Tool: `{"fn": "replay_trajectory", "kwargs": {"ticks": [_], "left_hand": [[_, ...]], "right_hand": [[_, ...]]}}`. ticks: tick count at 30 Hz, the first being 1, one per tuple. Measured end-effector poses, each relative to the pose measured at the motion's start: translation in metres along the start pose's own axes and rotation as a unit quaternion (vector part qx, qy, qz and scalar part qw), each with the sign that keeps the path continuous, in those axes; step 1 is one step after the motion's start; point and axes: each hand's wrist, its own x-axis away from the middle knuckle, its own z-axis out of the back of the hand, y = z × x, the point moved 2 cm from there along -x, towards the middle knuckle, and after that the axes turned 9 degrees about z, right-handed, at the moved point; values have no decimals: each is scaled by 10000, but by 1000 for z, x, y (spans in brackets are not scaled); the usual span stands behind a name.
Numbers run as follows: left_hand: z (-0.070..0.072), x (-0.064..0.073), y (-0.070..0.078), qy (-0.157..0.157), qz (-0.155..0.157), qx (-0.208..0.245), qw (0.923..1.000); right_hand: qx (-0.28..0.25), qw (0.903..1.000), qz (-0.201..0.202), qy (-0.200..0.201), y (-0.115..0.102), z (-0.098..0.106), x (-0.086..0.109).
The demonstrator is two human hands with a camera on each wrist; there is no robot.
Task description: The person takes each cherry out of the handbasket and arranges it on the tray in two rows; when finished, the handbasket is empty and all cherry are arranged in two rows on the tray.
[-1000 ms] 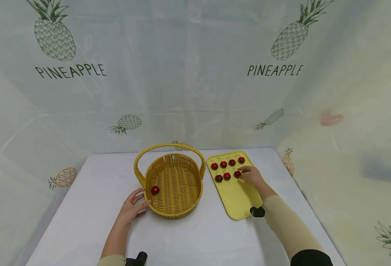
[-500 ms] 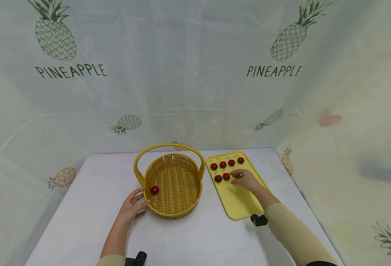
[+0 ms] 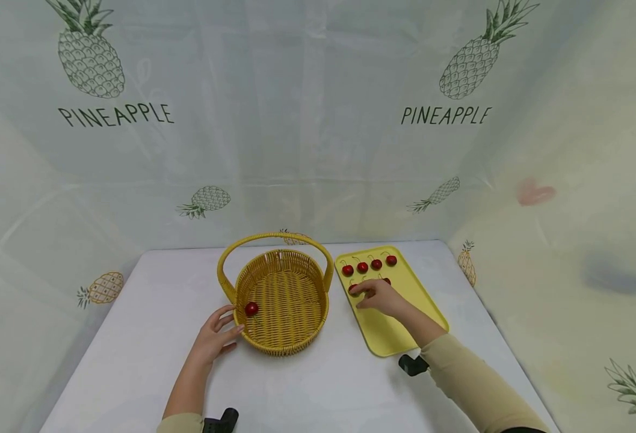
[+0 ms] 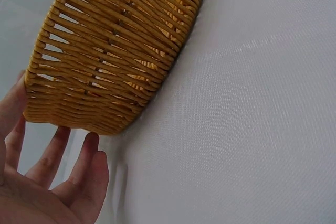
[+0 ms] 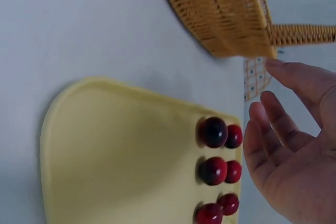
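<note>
In the head view, a yellow woven basket [image 3: 287,307] with a raised handle stands at the table's middle, a single red cherry [image 3: 251,309] inside at its left. My left hand [image 3: 216,338] touches the basket's left side, fingers spread; the left wrist view has its fingertips against the wickerwork [image 4: 113,40]. My right hand [image 3: 381,299] hovers over the front row of cherries on the yellow tray [image 3: 388,334], fingertips near the dark cherry [image 3: 352,289] at the row's left end. Nothing shows between its bent fingers in the right wrist view. This hand hides the row's middle cherry from the head camera.
Behind the front row, several stemmed cherries [image 3: 362,267] line the tray's far end. A white cloth covers the table [image 3: 296,391]. Curtains printed with pineapples [image 3: 91,63] hang behind and along both sides.
My right hand has moved left along the front row, from its right-end cherry to its left-end one. That right-end cherry remains on the tray. The left hand has stayed at the basket.
</note>
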Motion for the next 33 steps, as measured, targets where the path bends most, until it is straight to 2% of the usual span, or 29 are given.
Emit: {"fn": "replay_trajectory", "kwargs": {"ticks": [5,18,25,33], "left_hand": [[0,0,1,11,-30,-18,10000],[1,1,1,34,-3,-20,10000],[1,0,-1,16,24,-11,10000],[0,1,1,-24,41,-14,10000]], "right_hand": [[115,9994,76,-315,-16,-8,-1],[178,9918,677,-1068,-52,-30,-9],[109,9875,728,-1397,-74,-47,-15],[48,9854,748,-1526,-87,-66,-29]]}}
